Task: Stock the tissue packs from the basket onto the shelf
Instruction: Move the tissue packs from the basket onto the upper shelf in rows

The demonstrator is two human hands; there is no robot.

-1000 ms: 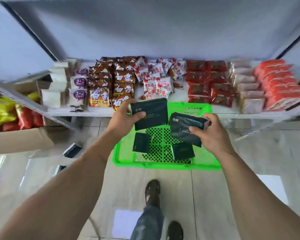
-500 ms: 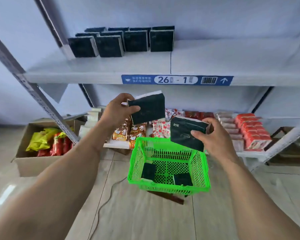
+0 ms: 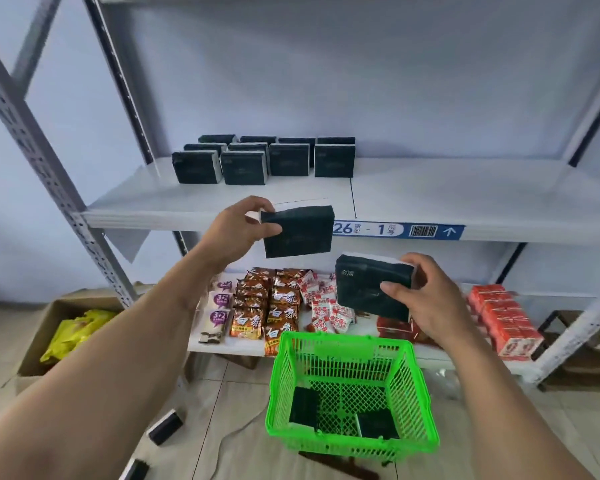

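Brown cardboard box [image 3: 45, 336] at far left, cut by frame edge, yellow packets inside. Two dark tissue packs on floor [image 3: 165, 427], second one clipped at bottom edge. On white metal upper shelf [image 3: 447, 199]: ten dark rectangular tissue packs [image 3: 267, 161] counted, upright in rows; rear ones mostly hidden, count uncertain. Left hand [image 3: 238, 230] pinching one dark tissue pack [image 3: 298, 231] by its left end, level with shelf lip, partly covering blue shelf label [image 3: 399, 231]. Right hand [image 3: 430, 299] lower, gripping second dark tissue pack [image 3: 369, 289] by its right end, above snack packets on lower shelf [image 3: 281, 306]. Bright green plastic mesh basket [image 3: 350, 396] below: two dark packs in basket [image 3: 303, 407], seen partly through mesh.
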